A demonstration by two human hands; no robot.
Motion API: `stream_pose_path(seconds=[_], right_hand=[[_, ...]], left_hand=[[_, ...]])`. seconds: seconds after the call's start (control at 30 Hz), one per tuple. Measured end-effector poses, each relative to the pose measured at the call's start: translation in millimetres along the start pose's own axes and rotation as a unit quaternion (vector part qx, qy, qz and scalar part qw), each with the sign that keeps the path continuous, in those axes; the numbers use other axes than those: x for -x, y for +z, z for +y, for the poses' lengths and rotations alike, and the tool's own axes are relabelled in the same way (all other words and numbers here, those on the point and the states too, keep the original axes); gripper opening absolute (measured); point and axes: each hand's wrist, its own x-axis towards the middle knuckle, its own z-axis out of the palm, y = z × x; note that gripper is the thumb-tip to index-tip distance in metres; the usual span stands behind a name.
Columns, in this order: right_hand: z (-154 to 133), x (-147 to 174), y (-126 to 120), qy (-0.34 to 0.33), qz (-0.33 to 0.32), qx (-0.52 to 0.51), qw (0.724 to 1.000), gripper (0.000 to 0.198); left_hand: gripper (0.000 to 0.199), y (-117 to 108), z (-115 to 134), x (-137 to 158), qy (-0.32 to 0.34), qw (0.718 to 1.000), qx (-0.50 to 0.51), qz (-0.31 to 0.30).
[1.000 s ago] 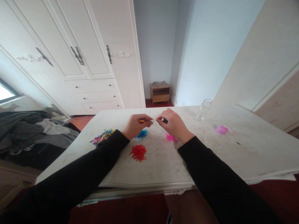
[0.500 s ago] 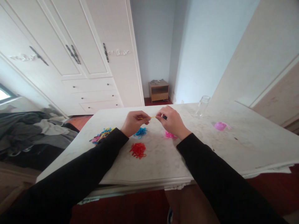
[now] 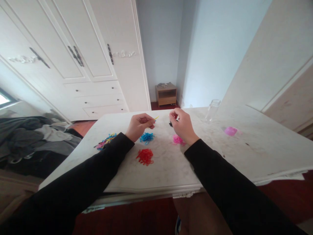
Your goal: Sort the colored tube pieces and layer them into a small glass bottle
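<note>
My left hand (image 3: 140, 125) pinches a small yellow rubber band (image 3: 156, 117), one end of which sticks out past the fingertips. A dark blue bit shows at the same fingertips. To the right, apart from it, my right hand (image 3: 182, 124) has its thumb and fingers closed together; what they hold, if anything, is hidden. Something black (image 3: 170, 124), perhaps a pile of bands, shows beside the right thumb, partly covered. Below the hands lie a blue rubber band pile (image 3: 147, 137), a pink rubber band pile (image 3: 178, 139) and a red rubber band pile (image 3: 145, 157).
A mixed-colour rubber band pile (image 3: 106, 142) lies by my left sleeve on the white table (image 3: 168, 173). Right of my hands stand a clear glass bottle (image 3: 212, 111) and a pink balloon-like item (image 3: 231, 131). Clothes (image 3: 31, 137) are heaped beyond the table's left edge.
My hands have drawn apart. The yellow band, stretched between both hands before, now stays only in my left fingers. The right hand has shifted slightly right.
</note>
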Motion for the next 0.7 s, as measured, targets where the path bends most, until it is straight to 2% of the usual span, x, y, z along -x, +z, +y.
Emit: stream_pose_path(seconds=[0.07, 0.2, 0.3, 0.43, 0.7], right_hand=[[0.2, 0.5, -1.1, -0.004, -0.004, -0.003, 1.0, 0.013], [-4.7, 3.1, 2.5, -0.05, -0.079, -0.037, 0.995, 0.009], [-8.4, 5.3, 8.4, -0.06, -0.113, -0.067, 0.989, 0.007], [-6.9, 6.8, 11.9, -0.047, -0.11, -0.082, 0.989, 0.002], [-8.2, 7.9, 10.9, -0.044, -0.119, -0.052, 0.991, 0.006]], left_hand=[[0.03, -1.3, -1.3, -0.5, -0.007, 1.0, 0.012, 0.006], [0.035, 1.4, -1.2, 1.6, -0.023, 1.0, 0.018, -0.01], [0.037, 4.3, 0.1, 4.2, -0.027, 0.999, 0.028, -0.026], [0.04, 5.1, 0.1, 5.7, -0.031, 0.999, 0.024, -0.036], [0.045, 7.0, 1.1, 7.9, -0.049, 0.998, 0.021, -0.044]])
